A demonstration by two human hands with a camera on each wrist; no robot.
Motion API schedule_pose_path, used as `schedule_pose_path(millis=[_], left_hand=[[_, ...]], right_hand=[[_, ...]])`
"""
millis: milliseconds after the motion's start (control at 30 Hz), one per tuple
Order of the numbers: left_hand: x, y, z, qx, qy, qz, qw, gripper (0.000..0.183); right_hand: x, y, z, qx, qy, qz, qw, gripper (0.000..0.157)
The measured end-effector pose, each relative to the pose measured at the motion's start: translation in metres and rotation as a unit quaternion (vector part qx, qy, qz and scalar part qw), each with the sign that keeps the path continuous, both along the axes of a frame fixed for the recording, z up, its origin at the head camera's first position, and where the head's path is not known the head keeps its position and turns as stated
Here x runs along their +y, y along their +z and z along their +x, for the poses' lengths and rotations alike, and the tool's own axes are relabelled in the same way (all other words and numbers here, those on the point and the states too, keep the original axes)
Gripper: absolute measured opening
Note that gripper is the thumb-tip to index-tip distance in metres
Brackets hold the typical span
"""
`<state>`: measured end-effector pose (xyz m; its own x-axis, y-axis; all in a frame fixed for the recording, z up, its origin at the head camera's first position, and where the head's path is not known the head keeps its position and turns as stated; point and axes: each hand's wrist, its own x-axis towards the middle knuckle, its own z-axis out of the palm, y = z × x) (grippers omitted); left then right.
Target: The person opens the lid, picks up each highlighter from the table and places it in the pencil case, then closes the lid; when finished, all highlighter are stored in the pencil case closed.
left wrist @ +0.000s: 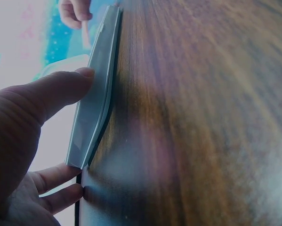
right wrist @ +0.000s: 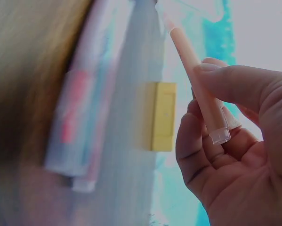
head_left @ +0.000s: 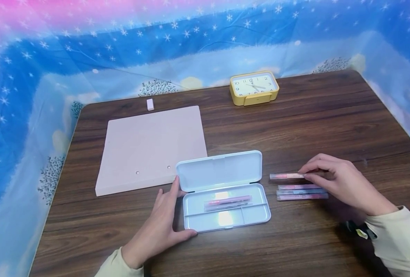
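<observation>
left hand point(head_left: 159, 227): fingers spread, touching the open case point(head_left: 222, 172)
right hand point(head_left: 346, 184): pinching peach pen point(head_left: 283, 176), right of case

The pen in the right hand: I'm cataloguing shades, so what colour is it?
Light peach; the pen shows best in the right wrist view.

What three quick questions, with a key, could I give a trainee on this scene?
1. True or false: the pencil case has its lid shut.
2. What does the right hand hold? A) eraser B) pen C) scissors
3. Fill in: a yellow ____ stands near the far edge of the table.

Key: 1. False, the lid stands open. 2. B. 3. Clock.
</observation>
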<state>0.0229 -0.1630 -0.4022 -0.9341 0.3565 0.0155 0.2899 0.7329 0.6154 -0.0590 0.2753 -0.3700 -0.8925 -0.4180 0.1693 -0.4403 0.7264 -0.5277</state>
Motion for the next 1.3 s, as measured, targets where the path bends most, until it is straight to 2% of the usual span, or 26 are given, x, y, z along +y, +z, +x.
schedule_pose_path(millis=[167, 367, 500, 700, 800, 1033, 1300], left_hand=[[-0.001, -0.001, 0.001, 0.004, -0.001, 0.003, 1.0000, 0.139], [-0.002, -0.001, 0.001, 0.003, 0.002, 0.006, 1.0000, 0.138], [-0.002, 0.000, 0.000, 0.001, 0.000, 0.005, 1.0000, 0.138], [-0.003, 0.000, 0.000, -0.009, 0.001, 0.000, 1.0000, 0.137], [-0.002, -0.001, 0.000, -0.007, 0.000, 0.002, 1.0000, 0.137], [-0.001, -0.002, 0.000, 0.001, -0.002, 0.003, 1.0000, 0.137], [-0.002, -0.002, 0.001, 0.008, -0.004, 0.006, 0.9999, 0.138]], right_hand=[[-0.009, 0.017, 0.006, 0.006, 0.011, -0.034, 0.999, 0.041], [-0.034, 0.024, 0.008, 0.001, 0.061, -0.068, 0.996, 0.041], [-0.057, 0.019, 0.006, -0.009, 0.100, -0.087, 0.991, 0.036], [-0.087, 0.007, 0.004, -0.035, 0.131, -0.099, 0.986, 0.026], [-0.100, -0.001, 0.004, -0.030, 0.143, -0.092, 0.985, 0.023], [-0.118, -0.010, 0.009, -0.063, 0.142, -0.078, 0.985, 0.019], [-0.133, -0.015, 0.012, -0.066, 0.162, -0.079, 0.981, 0.015]])
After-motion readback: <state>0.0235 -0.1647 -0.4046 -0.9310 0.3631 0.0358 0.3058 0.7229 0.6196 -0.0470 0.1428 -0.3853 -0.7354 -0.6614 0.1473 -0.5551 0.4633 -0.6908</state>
